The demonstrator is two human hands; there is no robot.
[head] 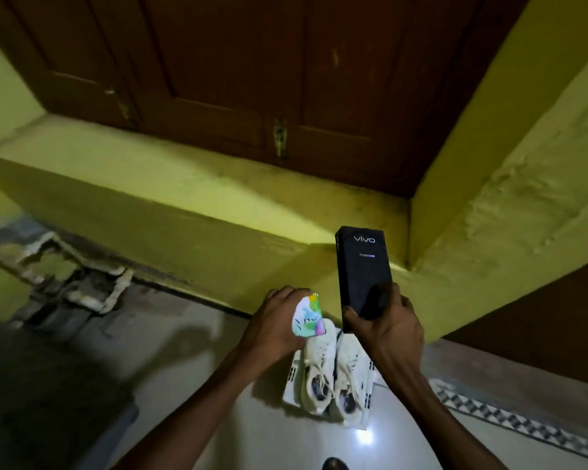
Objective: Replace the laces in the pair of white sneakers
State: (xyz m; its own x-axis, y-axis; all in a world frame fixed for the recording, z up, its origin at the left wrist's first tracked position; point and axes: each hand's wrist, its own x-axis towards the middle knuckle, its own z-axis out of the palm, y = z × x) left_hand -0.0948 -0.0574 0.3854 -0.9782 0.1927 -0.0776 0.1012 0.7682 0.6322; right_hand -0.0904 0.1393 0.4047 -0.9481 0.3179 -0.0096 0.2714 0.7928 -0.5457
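A: Where were the 2 white sneakers [333,374]?
B: Side by side on the floor [252,442], laced. The right hand [384,323] gripped a black vivo box [362,266]; left hand [275,323] fingers curled around a colourful packet [308,315].
A: Step?
B: Likely preparation; unlacing needs free hands.

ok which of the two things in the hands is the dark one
The black vivo box, held upright in the right hand. The left hand holds a small white card with colourful print instead, above the white sneakers.
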